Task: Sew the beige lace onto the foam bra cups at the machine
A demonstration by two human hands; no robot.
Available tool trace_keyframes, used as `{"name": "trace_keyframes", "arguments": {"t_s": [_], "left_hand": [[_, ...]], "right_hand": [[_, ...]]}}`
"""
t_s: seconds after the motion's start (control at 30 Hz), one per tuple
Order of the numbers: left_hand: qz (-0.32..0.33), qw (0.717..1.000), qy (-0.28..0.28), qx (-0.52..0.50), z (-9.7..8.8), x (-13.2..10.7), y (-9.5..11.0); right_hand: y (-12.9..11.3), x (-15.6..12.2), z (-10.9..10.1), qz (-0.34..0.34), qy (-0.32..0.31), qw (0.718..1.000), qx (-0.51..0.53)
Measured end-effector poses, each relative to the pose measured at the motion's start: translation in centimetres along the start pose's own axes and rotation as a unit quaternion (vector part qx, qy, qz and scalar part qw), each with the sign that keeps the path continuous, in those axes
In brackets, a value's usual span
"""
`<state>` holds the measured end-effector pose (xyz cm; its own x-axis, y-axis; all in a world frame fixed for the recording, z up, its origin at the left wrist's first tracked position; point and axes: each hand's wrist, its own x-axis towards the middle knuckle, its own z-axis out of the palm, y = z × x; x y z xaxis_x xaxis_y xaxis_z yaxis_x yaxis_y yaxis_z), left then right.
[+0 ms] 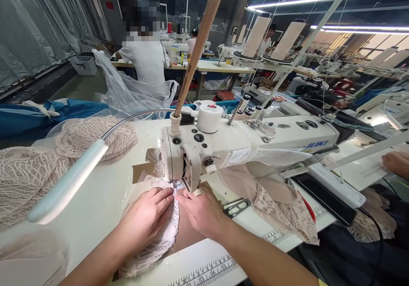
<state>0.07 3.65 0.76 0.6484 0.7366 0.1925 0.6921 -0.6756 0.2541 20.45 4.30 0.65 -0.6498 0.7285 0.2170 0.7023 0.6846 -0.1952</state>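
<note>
A piece of cream lace fabric (pixel 150 252) with a pale backing lies under the needle of a white sewing machine (pixel 223 143). My left hand (pixel 150 213) is closed on the lace, its fingertips close to the presser foot (pixel 175 184). At the right edge of the same piece, my right hand (pixel 203 211) is closed, index finger and thumb together beside the needle. Both thumbs are partly hidden. A dark metal tool, perhaps thread snips (pixel 237 208), lies right of my right hand.
Stacked lace pieces (pixel 96 137) lie left, under a gooseneck lamp (pixel 73 179). More lace and beige fabric (pixel 277 201) lies right, near a black phone (pixel 322 198). A printed ruler (pixel 204 273) runs along the front edge. A co-worker (pixel 143 60) sits ahead; another person's hand (pixel 396 164) shows right.
</note>
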Motion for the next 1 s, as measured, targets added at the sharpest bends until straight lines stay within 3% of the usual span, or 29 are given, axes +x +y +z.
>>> {"name": "trace_keyframes", "arguments": {"t_s": [0.57, 1.0], "left_hand": [[0.017, 0.999, -0.019, 0.027, -0.2, 0.1, -0.6], [0.016, 0.999, -0.024, 0.016, -0.4, 0.5, -0.6]], "right_hand": [[-0.4, 0.7, 0.1, 0.059, -0.036, 0.998, 0.001], [-0.6, 0.9, 0.2, 0.061, -0.027, 0.998, -0.011]]}}
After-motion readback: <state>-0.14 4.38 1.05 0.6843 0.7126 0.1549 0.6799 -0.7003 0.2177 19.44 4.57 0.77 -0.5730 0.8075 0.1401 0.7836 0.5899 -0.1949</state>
